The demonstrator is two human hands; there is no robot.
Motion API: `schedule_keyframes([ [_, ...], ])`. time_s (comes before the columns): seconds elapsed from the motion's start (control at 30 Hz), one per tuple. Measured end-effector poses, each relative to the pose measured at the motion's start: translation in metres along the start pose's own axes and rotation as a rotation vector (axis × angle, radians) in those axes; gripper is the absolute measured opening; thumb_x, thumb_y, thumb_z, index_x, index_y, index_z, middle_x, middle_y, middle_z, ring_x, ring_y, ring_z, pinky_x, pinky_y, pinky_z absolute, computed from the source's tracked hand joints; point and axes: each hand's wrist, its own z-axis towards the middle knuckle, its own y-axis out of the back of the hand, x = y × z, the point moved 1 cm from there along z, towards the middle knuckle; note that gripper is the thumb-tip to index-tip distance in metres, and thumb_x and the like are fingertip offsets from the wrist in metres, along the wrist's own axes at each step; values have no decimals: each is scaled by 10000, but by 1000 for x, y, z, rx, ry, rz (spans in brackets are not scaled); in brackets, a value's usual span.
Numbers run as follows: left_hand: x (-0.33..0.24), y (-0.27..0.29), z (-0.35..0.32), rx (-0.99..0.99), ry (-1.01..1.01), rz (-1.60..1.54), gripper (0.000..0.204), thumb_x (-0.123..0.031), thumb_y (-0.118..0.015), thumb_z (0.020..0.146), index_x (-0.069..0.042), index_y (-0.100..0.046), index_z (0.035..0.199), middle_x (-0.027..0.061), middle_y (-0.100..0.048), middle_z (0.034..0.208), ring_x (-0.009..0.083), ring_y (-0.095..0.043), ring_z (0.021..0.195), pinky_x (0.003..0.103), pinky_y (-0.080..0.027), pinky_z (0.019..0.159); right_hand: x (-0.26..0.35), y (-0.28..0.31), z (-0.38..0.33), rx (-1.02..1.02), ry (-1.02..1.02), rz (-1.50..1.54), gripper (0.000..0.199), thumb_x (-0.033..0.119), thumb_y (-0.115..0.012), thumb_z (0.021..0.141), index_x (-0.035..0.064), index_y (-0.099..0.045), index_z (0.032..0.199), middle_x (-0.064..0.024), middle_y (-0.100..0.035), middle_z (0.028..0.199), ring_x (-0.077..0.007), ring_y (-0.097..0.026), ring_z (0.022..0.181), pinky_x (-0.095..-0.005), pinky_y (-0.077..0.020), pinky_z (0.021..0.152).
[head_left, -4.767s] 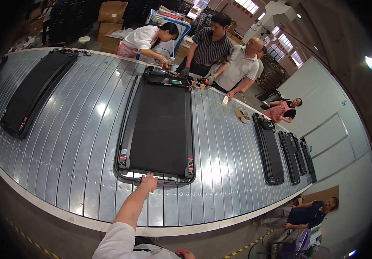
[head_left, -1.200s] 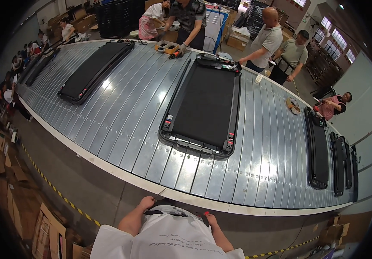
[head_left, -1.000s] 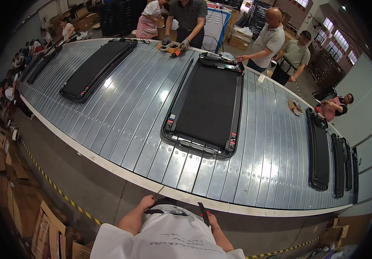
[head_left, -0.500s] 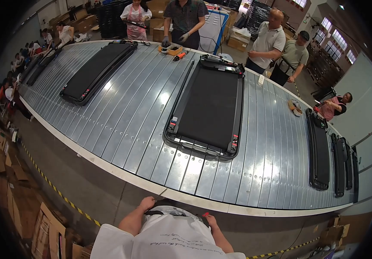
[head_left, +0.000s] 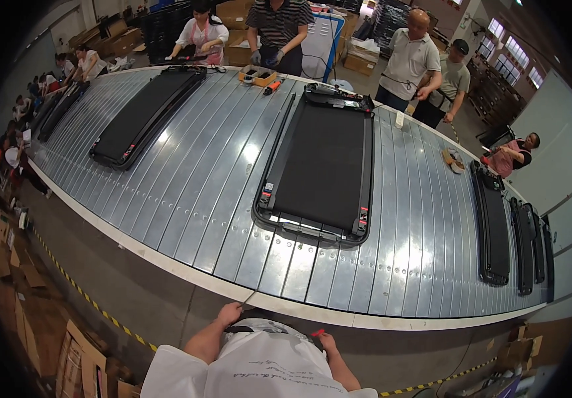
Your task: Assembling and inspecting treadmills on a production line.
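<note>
At the near edge of the slatted metal conveyor table (head_left: pixel 186 199), my left hand (head_left: pixel 231 312) is closed on a thin rod (head_left: pixel 250 296) whose tip reaches the white rim. My right hand (head_left: pixel 327 342), near my waist, is closed on a small red object (head_left: pixel 318 333); its kind is too small to make out. Ahead of me lies a black framed panel (head_left: pixel 326 159), like a car sunroof assembly, with red-marked parts at its near corners. Neither hand touches it.
Similar black panels lie to the left (head_left: pixel 150 116) and right (head_left: pixel 492 225). Across the table are an orange-and-black power tool (head_left: pixel 273 87), a parts box (head_left: pixel 257 75) and several people. Cardboard boxes (head_left: pixel 77 358) and yellow-black floor tape (head_left: pixel 93 300) lie on my side.
Both my hands keep about the same place and hold. Across the table, a person in a pink apron now leans over the far edge; another's hands have moved closer to the parts box.
</note>
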Motion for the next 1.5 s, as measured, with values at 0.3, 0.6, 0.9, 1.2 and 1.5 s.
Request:
schedule_keyframes([
  [0.3,13,42,64,119,-2,34,362,-355,-501,836,-78,-648,1018,169,-632,1028,339,-588,983,415,-459,869,60,-23,13,-89,-17,51,254,241,-545,803,25,-674,835,-85,-624,658,-169,-575,561,-319,-438,524],
  [0.6,51,109,148,325,54,-143,354,-381,-550,822,-59,-692,782,62,-674,686,187,-641,650,318,-502,645,131,-85,62,-122,-86,-47,285,273,-527,819,52,-679,916,-104,-653,726,-208,-618,663,-332,-468,620],
  [0.9,47,97,150,471,43,-223,329,-332,-577,838,-40,-677,727,61,-656,651,160,-618,617,309,-487,615,144,-65,52,82,-53,64,245,213,-515,826,31,-662,899,-81,-667,796,-167,-624,724,-289,-476,695],
  [1.2,-28,-42,-20,162,256,-556,314,-308,-578,843,-24,-621,716,71,-552,544,178,-537,465,334,-436,465,-36,82,-8,165,87,-70,268,225,-498,830,29,-668,896,-92,-666,820,-189,-623,734,-302,-476,708],
  [1.5,-217,-243,-166,117,83,115,449,-506,-559,783,-72,-668,823,142,-642,814,292,-611,750,384,-481,677,-248,254,-87,38,-110,259,218,237,-558,826,57,-676,853,-56,-632,710,-150,-581,588,-285,-452,534],
])
